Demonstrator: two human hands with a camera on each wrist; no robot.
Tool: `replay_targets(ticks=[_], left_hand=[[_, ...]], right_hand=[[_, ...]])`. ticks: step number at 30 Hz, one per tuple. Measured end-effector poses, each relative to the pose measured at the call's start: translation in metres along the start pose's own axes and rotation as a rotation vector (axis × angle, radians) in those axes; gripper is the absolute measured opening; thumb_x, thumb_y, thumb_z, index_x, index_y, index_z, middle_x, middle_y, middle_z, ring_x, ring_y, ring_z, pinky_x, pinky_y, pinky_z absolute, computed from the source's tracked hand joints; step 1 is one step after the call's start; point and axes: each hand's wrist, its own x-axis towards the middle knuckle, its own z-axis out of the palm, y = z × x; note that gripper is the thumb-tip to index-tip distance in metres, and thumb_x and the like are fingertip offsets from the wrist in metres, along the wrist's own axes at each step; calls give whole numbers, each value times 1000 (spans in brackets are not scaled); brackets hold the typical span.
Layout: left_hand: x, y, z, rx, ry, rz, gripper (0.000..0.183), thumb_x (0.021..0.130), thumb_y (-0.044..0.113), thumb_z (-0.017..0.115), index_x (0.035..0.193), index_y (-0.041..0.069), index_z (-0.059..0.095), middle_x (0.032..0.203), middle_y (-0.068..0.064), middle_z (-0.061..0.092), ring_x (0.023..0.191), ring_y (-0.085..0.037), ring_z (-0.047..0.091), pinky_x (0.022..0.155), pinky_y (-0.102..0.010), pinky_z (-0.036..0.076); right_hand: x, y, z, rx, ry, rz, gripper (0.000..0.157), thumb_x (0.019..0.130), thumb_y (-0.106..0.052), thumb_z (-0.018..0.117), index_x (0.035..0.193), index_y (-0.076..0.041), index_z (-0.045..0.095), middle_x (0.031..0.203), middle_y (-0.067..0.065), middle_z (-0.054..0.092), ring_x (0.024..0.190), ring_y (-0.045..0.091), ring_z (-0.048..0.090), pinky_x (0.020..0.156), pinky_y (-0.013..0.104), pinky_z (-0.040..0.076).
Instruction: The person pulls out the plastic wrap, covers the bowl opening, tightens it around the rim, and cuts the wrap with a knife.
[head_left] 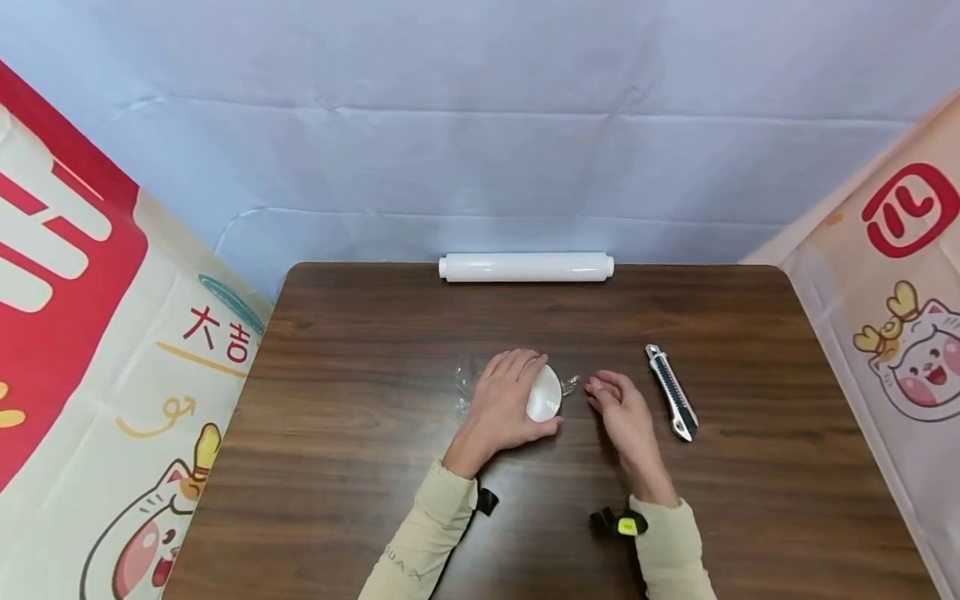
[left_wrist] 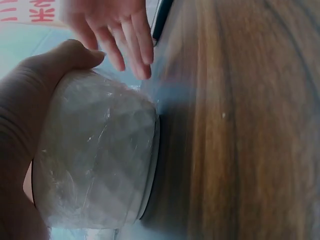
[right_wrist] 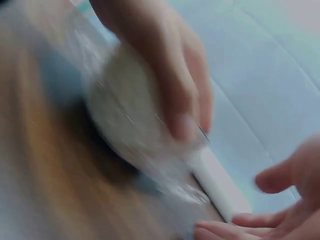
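A white bowl (head_left: 545, 393) with faceted sides, wrapped in clear plastic film, stands on the table. My left hand (head_left: 506, 400) grips it from the left, thumb on the near side and fingers over the far side. The left wrist view shows the wrapped bowl (left_wrist: 100, 155) up close, its film creased over the facets. Loose film (head_left: 572, 385) sticks out at the bowl's right. Just beyond that end is my right hand (head_left: 624, 414), fingers loosely bent and apart from the bowl. In the right wrist view, bunched film (right_wrist: 182, 192) trails from the bowl toward the right fingers.
A utility knife (head_left: 672, 393) lies to the right of my right hand. Along the back edge of the wooden table (head_left: 360, 333) lies a white roll (head_left: 527, 267). More clear film (head_left: 462, 387) shows left of my left hand. Printed cloths hang at both sides.
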Motion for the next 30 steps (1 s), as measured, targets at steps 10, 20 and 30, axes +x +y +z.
replay_targets(ticks=[10, 20, 30], left_hand=[[0, 4, -1, -11, 53, -30, 91, 77, 67, 74, 150, 15, 56, 148, -2, 60, 141, -22, 54, 126, -39, 36], [-3, 5, 3, 6, 50, -7, 90, 79, 68, 72, 150, 16, 56, 150, -1, 61, 144, -20, 53, 126, -39, 37], [0, 1, 2, -57, 69, 23, 85, 78, 64, 75, 146, 16, 60, 145, 1, 62, 139, -19, 56, 126, -37, 38]], right_hand=[[-36, 14, 37, -110, 22, -107, 64, 113, -46, 41, 160, -2, 40, 166, 19, 42, 157, 35, 37, 130, 54, 28], [-22, 12, 47, -20, -46, -127, 64, 115, -44, 34, 158, 3, 41, 166, 23, 40, 158, 36, 33, 132, 54, 24], [-3, 10, 53, -47, -36, -64, 51, 109, -32, 57, 152, -5, 54, 149, 20, 61, 133, 29, 60, 103, 24, 50]])
